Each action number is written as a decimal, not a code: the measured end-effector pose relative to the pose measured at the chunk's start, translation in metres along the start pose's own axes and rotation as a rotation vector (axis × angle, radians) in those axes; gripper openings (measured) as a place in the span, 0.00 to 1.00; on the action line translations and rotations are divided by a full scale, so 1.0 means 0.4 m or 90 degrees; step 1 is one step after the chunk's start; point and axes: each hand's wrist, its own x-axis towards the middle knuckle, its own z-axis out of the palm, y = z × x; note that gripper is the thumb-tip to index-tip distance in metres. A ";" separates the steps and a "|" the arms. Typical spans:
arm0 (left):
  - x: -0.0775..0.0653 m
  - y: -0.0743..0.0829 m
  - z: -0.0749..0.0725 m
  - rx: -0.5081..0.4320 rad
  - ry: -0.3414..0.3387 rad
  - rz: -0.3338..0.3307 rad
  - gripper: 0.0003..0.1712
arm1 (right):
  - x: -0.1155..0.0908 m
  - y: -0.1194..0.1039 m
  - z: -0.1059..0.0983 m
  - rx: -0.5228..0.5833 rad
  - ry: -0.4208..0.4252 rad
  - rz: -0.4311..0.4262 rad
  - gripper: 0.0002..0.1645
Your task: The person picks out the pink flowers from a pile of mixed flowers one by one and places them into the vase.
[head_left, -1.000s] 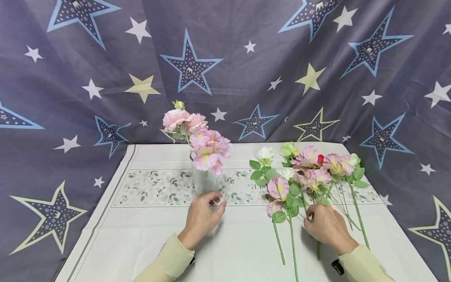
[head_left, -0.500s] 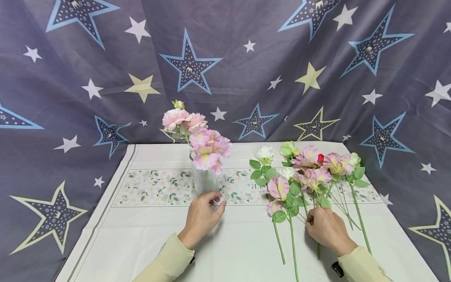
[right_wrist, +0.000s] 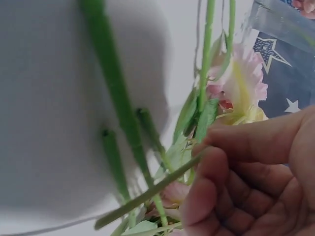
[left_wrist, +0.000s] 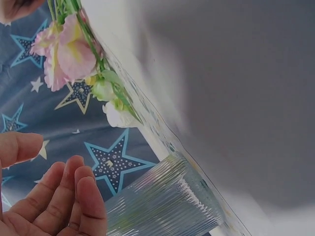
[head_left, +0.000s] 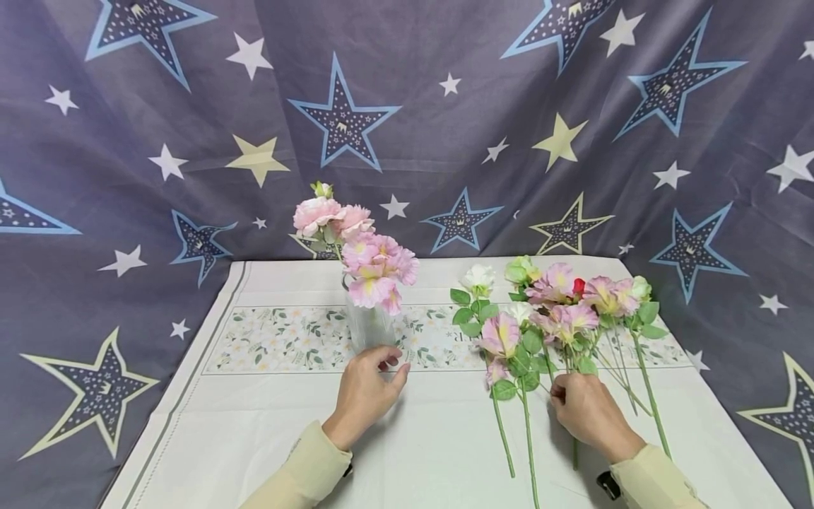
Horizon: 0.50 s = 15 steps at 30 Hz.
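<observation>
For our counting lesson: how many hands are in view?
2. The left hand is near the clear ribbed vase; the right hand pinches a green stem beside the loose flowers. No others show.

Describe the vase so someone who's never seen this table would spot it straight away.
On the white-covered table below the starry curtain, find the flower-patterned strip. Just beyond the person's left hand is the vase, holding pink flowers. It's see-through and ribbed, unlike the loose flowers to its right.

Bright, even head view, dimmer wrist views with soft grey shadow across the tablecloth [head_left: 439, 431]
</observation>
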 end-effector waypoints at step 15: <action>-0.005 0.003 0.005 -0.007 -0.006 -0.002 0.09 | 0.001 -0.036 0.002 0.069 0.096 -0.028 0.07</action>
